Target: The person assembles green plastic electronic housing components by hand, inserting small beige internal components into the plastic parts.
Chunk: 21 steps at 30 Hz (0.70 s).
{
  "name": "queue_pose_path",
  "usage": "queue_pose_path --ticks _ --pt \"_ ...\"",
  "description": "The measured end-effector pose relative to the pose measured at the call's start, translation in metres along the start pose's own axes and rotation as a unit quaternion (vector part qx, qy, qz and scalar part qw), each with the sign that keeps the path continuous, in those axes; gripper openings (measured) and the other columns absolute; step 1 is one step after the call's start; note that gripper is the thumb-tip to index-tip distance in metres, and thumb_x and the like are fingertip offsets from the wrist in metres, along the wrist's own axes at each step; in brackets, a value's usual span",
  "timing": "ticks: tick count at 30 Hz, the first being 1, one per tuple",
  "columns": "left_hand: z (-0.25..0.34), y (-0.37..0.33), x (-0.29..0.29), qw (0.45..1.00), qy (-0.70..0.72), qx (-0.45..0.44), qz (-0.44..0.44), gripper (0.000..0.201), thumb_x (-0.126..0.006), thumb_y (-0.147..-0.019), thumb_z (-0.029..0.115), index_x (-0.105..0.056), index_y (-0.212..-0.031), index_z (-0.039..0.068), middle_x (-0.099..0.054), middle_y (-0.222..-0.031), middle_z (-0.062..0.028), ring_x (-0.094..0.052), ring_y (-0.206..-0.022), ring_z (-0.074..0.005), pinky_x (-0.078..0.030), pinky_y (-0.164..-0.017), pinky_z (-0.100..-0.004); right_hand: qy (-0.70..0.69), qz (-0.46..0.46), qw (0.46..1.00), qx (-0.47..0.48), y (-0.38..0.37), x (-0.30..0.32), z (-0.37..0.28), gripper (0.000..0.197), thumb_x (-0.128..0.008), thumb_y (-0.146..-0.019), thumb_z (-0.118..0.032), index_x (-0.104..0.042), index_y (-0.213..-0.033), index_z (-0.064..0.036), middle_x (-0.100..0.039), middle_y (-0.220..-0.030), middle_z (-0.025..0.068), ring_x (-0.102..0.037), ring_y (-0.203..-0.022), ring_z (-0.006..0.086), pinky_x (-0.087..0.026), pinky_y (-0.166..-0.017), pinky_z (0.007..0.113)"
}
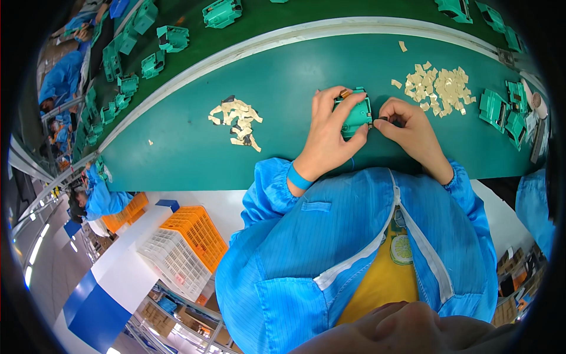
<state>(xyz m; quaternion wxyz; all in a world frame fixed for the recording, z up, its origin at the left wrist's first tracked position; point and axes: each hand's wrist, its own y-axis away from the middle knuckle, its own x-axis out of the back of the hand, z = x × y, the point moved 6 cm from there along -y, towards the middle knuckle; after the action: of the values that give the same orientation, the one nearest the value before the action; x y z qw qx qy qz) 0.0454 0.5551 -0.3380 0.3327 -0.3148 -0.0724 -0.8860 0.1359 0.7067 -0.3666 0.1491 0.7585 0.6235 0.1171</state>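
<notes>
A green plastic housing (357, 115) rests on the green worktable in front of me. My left hand (329, 121) wraps round it from the left, fingers over its far edge and thumb along its near side. A small copper-coloured part (345, 93) shows at its far left corner, under my fingertips. At the housing's right edge, my right hand (407, 125) is closed in a pinch on a small dark piece (383, 120), too small to name. A blue band (299, 177) circles my left wrist.
Cream paper pieces (439, 88) are heaped at the far right, with more cream and dark scraps (236, 121) to the left. Several green housings (495, 110) sit at the table's right end. Beyond a pale rail (354, 25), a belt carries more housings (221, 13). Co-workers (100, 194) sit at left.
</notes>
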Motion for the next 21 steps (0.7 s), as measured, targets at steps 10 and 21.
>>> queue_pose_path --ticks 10,21 --pt "-0.001 0.000 -0.001 1.000 -0.003 0.009 0.002 0.056 -0.077 -0.076 0.007 -0.064 -0.130 0.011 -0.051 -0.131 -0.0130 -0.047 -0.122 -0.0340 -0.043 -0.105 -0.0426 0.008 0.009 1.000 -0.012 -0.003 0.000 0.009 0.013 -0.073 -0.088 -0.010 -0.063 -0.084 -0.0023 -0.057 -0.076 -0.0023 -0.052 -0.070 0.0051 -0.043 -0.063 0.023" --pt "-0.001 -0.002 -0.004 1.000 0.001 0.027 -0.005 0.054 -0.077 -0.077 0.008 -0.065 -0.130 0.010 -0.050 -0.132 -0.0133 -0.046 -0.124 -0.0341 -0.042 -0.106 -0.0425 0.086 0.034 0.995 -0.024 0.001 0.004 -0.005 0.017 -0.076 -0.086 -0.012 -0.064 -0.084 -0.0005 -0.060 -0.076 0.0012 -0.056 -0.070 0.0078 -0.046 -0.062 0.025"
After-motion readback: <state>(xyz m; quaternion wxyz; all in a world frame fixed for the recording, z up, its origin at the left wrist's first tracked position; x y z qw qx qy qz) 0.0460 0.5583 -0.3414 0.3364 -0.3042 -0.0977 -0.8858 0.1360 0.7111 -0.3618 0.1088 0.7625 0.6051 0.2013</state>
